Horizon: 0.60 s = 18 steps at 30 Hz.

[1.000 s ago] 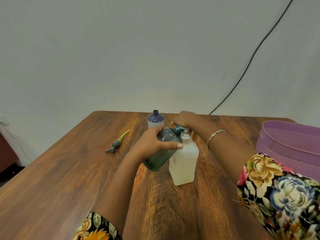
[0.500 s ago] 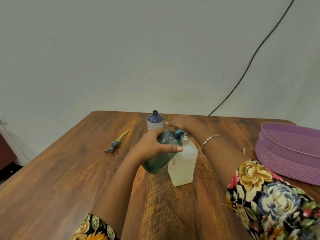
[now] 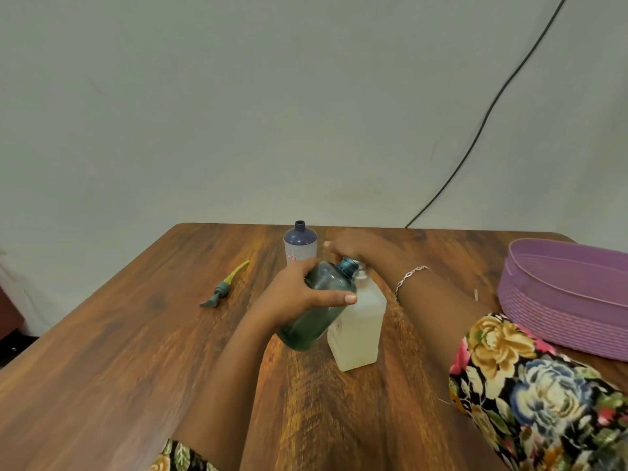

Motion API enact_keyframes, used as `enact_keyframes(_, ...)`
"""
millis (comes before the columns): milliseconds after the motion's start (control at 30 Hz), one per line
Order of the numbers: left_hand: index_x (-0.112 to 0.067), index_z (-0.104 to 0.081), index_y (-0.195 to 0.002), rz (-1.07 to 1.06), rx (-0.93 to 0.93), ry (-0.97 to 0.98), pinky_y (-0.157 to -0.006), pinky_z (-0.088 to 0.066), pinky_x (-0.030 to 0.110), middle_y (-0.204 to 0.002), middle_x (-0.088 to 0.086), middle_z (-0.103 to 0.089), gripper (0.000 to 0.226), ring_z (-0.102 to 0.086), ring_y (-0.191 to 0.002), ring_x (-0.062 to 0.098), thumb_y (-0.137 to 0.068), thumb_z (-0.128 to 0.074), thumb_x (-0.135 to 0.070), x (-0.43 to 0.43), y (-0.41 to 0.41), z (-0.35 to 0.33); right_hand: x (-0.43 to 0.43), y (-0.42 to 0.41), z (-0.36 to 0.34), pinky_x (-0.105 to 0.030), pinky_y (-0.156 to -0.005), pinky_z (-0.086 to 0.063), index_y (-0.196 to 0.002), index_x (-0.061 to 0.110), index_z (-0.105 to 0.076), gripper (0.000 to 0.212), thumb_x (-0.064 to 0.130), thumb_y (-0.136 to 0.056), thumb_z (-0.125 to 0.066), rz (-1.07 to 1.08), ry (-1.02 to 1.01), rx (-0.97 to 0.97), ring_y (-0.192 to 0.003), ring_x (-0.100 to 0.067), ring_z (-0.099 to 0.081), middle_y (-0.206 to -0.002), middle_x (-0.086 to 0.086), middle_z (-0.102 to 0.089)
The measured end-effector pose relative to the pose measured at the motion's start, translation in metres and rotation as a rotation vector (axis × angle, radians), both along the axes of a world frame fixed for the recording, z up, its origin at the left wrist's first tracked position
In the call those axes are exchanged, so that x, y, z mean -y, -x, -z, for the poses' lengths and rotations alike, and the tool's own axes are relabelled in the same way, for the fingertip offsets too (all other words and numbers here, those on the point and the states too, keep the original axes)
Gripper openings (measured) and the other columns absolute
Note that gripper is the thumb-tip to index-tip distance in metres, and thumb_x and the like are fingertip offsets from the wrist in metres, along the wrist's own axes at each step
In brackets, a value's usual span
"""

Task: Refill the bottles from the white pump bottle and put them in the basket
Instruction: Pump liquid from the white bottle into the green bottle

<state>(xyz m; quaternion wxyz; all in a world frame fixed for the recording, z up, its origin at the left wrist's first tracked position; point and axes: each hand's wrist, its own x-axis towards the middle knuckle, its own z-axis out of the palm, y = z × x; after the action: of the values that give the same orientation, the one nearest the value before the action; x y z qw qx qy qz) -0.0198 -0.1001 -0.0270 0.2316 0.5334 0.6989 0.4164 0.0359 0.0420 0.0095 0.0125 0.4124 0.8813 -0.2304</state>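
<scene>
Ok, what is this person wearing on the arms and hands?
Black floral sleeves on both arms: the right sleeve shows yellow, pink and blue flowers, the left sleeve only its edge. A silver chain bracelet sits on the right wrist. No gloves.

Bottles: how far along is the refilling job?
Done: caps off; a loose pump lies aside. In hand: left hand tilts the green bottle to the white pump bottle, right hand on its pump. Left: purple bottle, then loading the basket.

Floral sleeves (image 3: 543, 396), silver bracelet (image 3: 409, 277)
</scene>
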Motion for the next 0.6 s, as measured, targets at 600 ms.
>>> enact_keyframes(600,-0.025,-0.052,-0.11,0.006,0.01,-0.013,-0.077,-0.05,0.02,-0.099,-0.01,-0.058,0.056,-0.057,-0.089,0.009,-0.064,-0.071,-0.048,-0.003,-0.0012,0.0013,-0.0062,-0.0012,0.004,-0.024,-0.05,-0.036,-0.063,0.008,-0.052,0.022,0.014,-0.084,-0.059,0.042,-0.048,-0.022,-0.056,-0.015,-0.047,-0.065,-0.004,-0.051)
